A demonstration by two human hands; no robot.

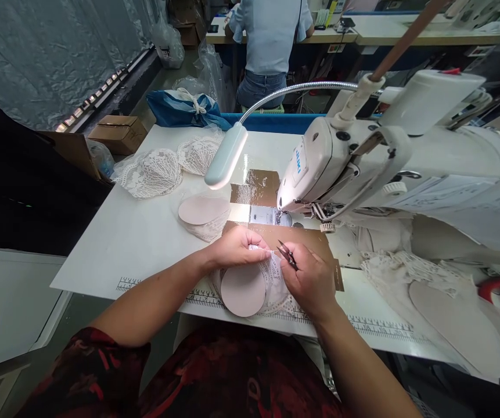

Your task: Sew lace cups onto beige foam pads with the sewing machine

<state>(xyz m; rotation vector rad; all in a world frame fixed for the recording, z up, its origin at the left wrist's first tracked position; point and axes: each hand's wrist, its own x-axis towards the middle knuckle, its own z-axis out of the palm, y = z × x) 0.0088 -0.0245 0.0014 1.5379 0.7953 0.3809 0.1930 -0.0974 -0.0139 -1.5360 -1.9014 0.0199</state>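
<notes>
At the table's front edge lies a lace bra cup (243, 292) with a smooth, pale round pad facing up. My left hand (238, 248) is closed, pinching the lace edge at the cup's top between thumb and fingers. Dark thread snips (287, 255) stick out of my right hand (308, 277), which is closed around them. Their points are close to the lace (274, 273), just right of my left fingertips. Whether my right fingers also grip the lace is hidden.
Behind my hands stands a white sewing machine (349, 157) with a bendable lamp (227, 155). Lace cups (149, 171) lie at the back left, another padded cup (204, 210) nearer. More lace pieces (445, 313) lie right. A person (271, 40) sits ahead, facing away.
</notes>
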